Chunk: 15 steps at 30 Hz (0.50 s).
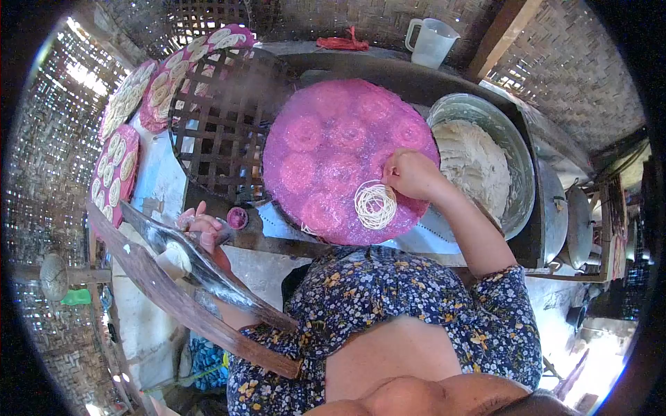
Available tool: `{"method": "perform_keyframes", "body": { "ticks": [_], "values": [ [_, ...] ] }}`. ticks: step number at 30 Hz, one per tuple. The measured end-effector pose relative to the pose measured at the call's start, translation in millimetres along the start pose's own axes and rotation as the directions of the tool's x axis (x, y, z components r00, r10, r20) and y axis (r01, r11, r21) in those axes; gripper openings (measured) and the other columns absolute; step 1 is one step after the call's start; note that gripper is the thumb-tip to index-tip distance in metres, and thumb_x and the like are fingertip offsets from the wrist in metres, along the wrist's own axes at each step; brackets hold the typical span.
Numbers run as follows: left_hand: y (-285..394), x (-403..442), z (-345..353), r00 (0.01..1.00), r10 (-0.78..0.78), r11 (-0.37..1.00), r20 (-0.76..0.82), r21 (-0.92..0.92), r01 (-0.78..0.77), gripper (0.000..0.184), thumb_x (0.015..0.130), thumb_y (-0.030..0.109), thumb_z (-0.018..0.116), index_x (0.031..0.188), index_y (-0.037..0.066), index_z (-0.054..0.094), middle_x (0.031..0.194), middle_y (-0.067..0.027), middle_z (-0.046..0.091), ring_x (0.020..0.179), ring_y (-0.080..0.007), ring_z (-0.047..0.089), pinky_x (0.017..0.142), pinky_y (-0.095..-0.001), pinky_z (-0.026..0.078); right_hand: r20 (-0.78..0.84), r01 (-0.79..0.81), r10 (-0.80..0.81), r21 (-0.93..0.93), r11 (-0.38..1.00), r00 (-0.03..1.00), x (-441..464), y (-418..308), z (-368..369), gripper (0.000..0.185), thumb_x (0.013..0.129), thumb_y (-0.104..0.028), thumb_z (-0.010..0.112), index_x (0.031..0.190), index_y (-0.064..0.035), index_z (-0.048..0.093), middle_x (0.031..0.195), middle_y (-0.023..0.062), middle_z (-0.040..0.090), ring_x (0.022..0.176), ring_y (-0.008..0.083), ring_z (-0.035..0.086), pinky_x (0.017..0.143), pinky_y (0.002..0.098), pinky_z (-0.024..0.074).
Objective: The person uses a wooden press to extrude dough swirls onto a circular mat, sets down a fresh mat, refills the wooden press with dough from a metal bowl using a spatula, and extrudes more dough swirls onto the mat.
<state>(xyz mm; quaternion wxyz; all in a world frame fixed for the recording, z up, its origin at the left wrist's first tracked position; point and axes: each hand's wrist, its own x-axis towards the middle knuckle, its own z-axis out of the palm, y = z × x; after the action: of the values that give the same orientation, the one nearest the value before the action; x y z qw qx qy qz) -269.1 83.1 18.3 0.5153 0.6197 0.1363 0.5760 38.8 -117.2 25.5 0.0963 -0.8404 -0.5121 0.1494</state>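
Reaching with the right hand [414, 173] to a pale noodle nest [375, 205] on a pink round [411, 211], close to the edge nearest the body. Bunching the fingers at the upper right rim of the nest, touching it — cannot tell whether pinching strands or only resting against them. Seeing more coiled shapes all over the wet-looking pink surface, tinted nearly the same colour, and a few loose strands [309, 229] at the lower left edge.

Gripping a wooden press [208, 265] in the left hand [202, 225], with fingers curled beside the upper bar and partly hidden by it. Tilting across the left forearm, two long bars with a pale cylindrical part between.

Noting, just right of the pink round, a metal basin [524, 194] with a mound of pale dough [475, 166]. Finding a dark lattice tray [222, 128] just to the left, a small pink cup [237, 218] near the left hand, and nest-covered pink pieces [114, 170] farther left — plus a translucent jug [431, 45] and a red bag [343, 43] behind.
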Motion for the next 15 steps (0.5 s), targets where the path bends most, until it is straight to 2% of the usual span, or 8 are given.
{"method": "perform_keyframes", "body": {
  "ticks": [6, 9, 12, 15],
  "values": [
    [0, 1, 5, 1.0, -0.002, 1.0, -0.018, 0.015, 0.003, 0.045, 0.076, 0.015, 0.063, 0.112, -0.002, 0.042, 0.066, -0.0004, 0.049, 0.068, -0.0168, 0.051, 0.1, -0.0493, 0.029, 0.043, -0.017, 0.02, -0.049, 0.999, 0.999, 0, -9, -2, 0.019, 0.07, -0.021, 0.061, 0.08, -0.0053, 0.065, 0.084, 0.0169, 0.06, 0.081, 0.0333, 0.058, 0.072, 0.0411, 0.0456],
    [-4, 1, 5, 1.0, -0.011, 0.999, -0.02, 0.032, 0.011, 0.045, 0.075, 0.014, 0.064, 0.112, -0.003, 0.043, 0.065, -0.0001, 0.05, 0.067, -0.0165, 0.052, 0.099, -0.0487, 0.029, 0.014, 0.078, -0.078, 0.02, 0.997, 0.997, 1, 2, 6, 0.02, 0.072, -0.022, 0.06, 0.081, -0.0046, 0.064, 0.082, 0.0166, 0.06, 0.081, 0.0329, 0.057, 0.071, 0.0406, 0.0454],
    [-2, 1, 6, 1.0, -0.02, 0.999, -0.01, 0.038, 0.02, 0.046, 0.075, 0.014, 0.063, 0.112, -0.003, 0.043, 0.064, 0.0, 0.05, 0.068, -0.0161, 0.052, 0.099, -0.0482, 0.029, 0.029, 0.075, -0.086, 0.283, 0.956, 0.996, -3, 5, -3, 0.022, 0.071, -0.022, 0.056, 0.079, -0.0036, 0.064, 0.083, 0.0184, 0.061, 0.082, 0.034, 0.058, 0.072, 0.0423, 0.0456],
    [-2, 1, 8, 0.999, -0.031, 0.999, -0.018, 0.023, 0.031, 0.047, 0.075, 0.016, 0.064, 0.112, -0.004, 0.042, 0.064, 0.0, 0.05, 0.068, -0.0159, 0.052, 0.1, -0.048, 0.029, 0.017, 0.083, -0.092, 0.293, 0.952, 0.996, -9, 8, -7, 0.022, 0.071, -0.023, 0.057, 0.079, -0.0037, 0.064, 0.081, 0.0173, 0.061, 0.081, 0.0328, 0.058, 0.07, 0.0413, 0.0452]
  ]
}}
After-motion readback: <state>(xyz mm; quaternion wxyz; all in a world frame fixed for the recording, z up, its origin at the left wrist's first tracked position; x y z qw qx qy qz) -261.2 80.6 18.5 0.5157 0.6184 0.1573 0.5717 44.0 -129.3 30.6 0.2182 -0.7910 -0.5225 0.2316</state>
